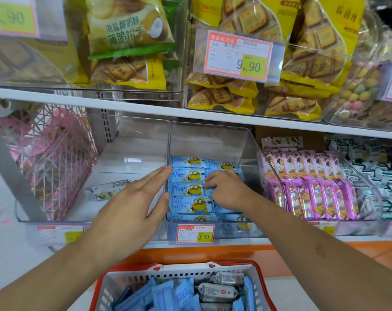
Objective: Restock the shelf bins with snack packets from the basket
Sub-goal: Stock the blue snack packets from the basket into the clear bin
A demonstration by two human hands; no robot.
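Note:
A clear shelf bin (213, 140) on the lower shelf holds rows of blue snack packets (188, 189) printed with a yellow cartoon figure. My left hand (132, 207) lies flat with straight fingers against the bin's left wall, fingertips at the packets' edge. Inside the bin, my right hand (226, 189) has its fingers curled down onto the right-hand row of blue packets, pinching one of them. Below, a red-rimmed white basket (253, 286) holds more blue packets (168, 295) and some silver packets (219, 290).
The clear bin (132, 153) to the left holds a single pale packet (107, 189). Pink packets (314, 187) fill the bin to the right, black-and-white packets (374, 167) beyond. A pink wire basket (53, 158) sits far left. The upper shelf carries yellow biscuit bags (222, 97).

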